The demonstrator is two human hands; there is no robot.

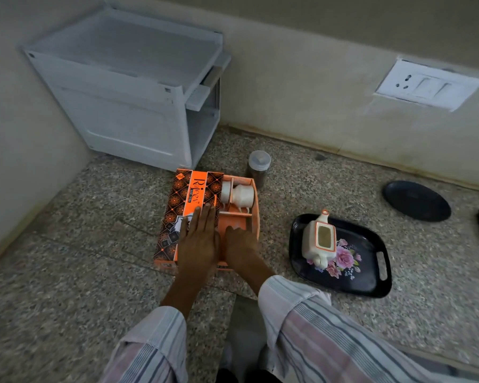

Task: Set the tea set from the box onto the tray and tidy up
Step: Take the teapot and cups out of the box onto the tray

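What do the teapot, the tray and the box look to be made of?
Teapot: likely glazed ceramic, cream with orange trim and a smooth sheen.
Tray: looks like glossy black plastic or melamine, with a printed rose and moulded handle slots.
Box: printed cardboard, judging by its thin folded orange walls and dividers.

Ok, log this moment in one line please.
teapot on tray | cups in box | left hand flat on lid | right hand reaching inside
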